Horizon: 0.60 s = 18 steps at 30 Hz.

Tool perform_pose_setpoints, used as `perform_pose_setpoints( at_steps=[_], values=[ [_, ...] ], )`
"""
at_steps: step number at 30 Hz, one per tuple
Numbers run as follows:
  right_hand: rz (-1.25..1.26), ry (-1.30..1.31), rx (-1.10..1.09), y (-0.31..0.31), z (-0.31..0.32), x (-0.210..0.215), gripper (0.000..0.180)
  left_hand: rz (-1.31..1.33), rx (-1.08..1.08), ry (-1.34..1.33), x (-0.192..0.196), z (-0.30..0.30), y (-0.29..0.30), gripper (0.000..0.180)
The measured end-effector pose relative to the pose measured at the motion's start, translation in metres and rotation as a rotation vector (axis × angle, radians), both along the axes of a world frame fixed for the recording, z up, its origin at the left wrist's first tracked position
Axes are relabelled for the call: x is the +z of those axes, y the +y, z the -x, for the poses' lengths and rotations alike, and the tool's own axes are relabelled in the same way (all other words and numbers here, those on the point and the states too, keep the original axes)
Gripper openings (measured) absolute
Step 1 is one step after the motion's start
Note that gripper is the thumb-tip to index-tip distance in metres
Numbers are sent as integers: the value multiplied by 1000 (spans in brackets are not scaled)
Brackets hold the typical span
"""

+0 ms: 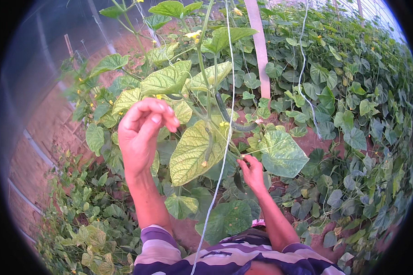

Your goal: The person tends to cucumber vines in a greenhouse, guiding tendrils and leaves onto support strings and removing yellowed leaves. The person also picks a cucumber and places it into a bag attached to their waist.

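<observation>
A tall cucumber vine stands in front of me, with large leaves, some of them yellowing. My left hand is raised to its left, fingers curled in toward the thumb; nothing shows in them. Low on the plant, my right hand pinches a thin green stem between thumb and fingers. Close by is a broad green leaf. A dark cucumber hangs above the right hand, beside a curved one. A small pale cucumber lies against a yellowed leaf.
A white string runs down past the vine, and another string hangs further right. A pale upright strip stands behind. Dense cucumber foliage fills the right side. Bare soil and greenhouse sheeting lie at left.
</observation>
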State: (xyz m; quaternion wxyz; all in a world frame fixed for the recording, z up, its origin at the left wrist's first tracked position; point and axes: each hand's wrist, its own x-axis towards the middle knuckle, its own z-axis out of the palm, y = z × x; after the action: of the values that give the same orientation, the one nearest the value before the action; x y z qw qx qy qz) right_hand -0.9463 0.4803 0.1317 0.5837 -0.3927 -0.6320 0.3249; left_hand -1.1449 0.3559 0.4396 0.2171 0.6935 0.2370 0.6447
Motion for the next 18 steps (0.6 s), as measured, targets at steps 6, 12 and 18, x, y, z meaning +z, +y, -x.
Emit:
perform_pose_setpoints(
  at_steps=[6,12,18],
  values=[
    [-23,-25,58,-11,6,-7,13,76,346,276,1,-8,34,13],
    [1,-77,28,-1,12,-17,14,302,142,187,-44,10,31,11],
    [25,20,74,4,25,-29,13,599,110,191,-91,10,22,23]
  ],
)
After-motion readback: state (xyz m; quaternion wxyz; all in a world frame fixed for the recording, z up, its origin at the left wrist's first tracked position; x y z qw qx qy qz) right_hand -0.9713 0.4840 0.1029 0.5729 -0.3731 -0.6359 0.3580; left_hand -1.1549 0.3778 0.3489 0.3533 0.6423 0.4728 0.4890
